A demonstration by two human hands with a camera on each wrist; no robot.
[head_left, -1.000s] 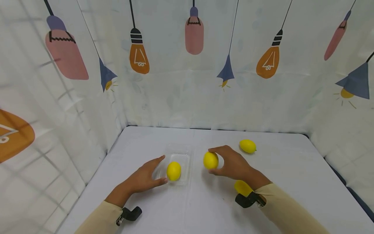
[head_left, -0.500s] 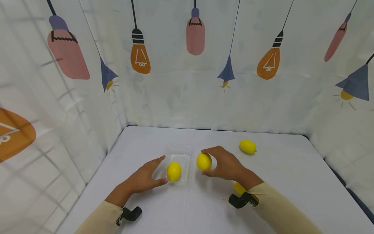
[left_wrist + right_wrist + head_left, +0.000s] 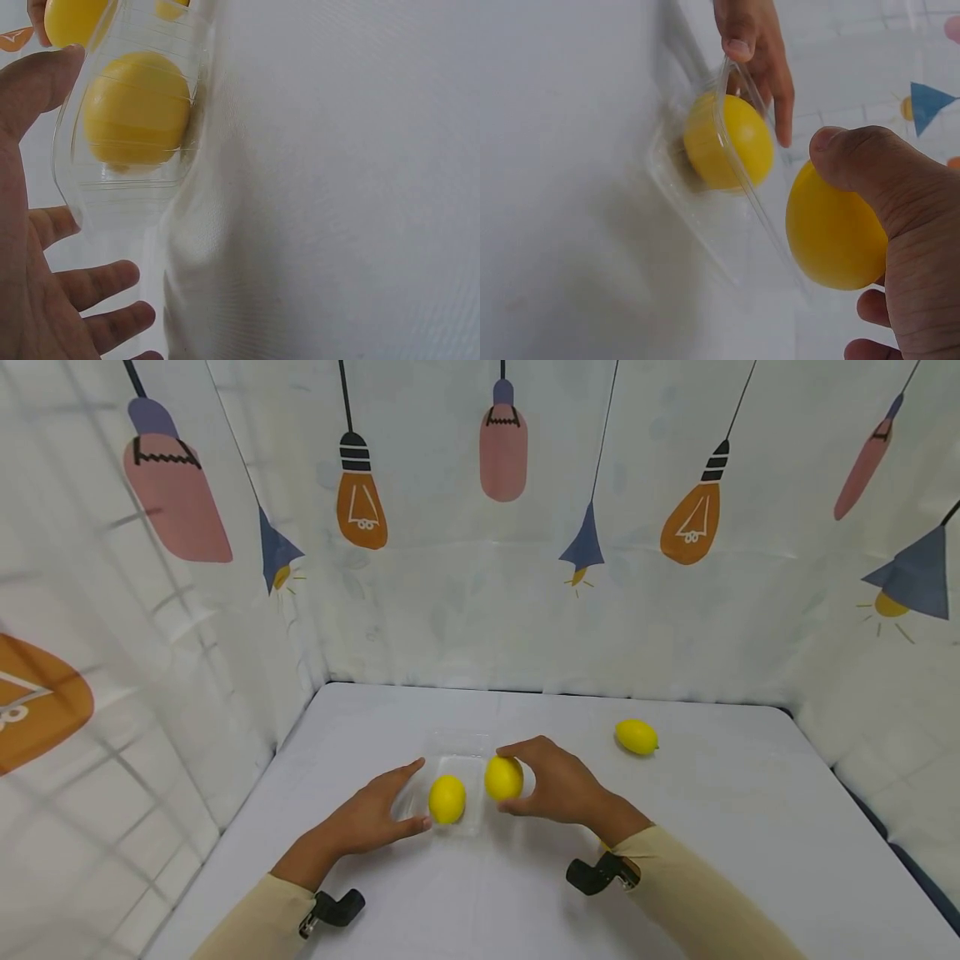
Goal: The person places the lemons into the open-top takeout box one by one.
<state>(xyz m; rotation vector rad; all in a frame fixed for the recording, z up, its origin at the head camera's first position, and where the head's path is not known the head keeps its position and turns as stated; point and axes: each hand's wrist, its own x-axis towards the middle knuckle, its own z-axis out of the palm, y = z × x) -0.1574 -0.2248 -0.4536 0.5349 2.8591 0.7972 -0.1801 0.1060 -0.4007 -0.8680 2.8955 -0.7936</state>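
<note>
The lemon [image 3: 503, 778] between the right hand's fingers [image 3: 517, 749] is bright yellow. Just beside them, the tray [image 3: 476, 752] is clear plastic with faint ribbing, and the lemon in the tray [image 3: 447, 798] by the left hand's fingers [image 3: 408, 769] is the same yellow. Beyond the right fingers lies a third yellow lemon [image 3: 636, 736]. The tabletop [image 3: 735, 793] is plain white. The sleeves [image 3: 697, 893] are beige. The curtain [image 3: 465, 568] is white, printed with orange, pink and blue lamps.

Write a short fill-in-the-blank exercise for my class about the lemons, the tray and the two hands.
1. The right hand grips a ____ lemon.
2. One lemon already lies in the clear plastic ____.
3. The ____ hand steadies the tray.
4. A third lemon lies alone on the ____.

Missing words: yellow; tray; left; table
</note>
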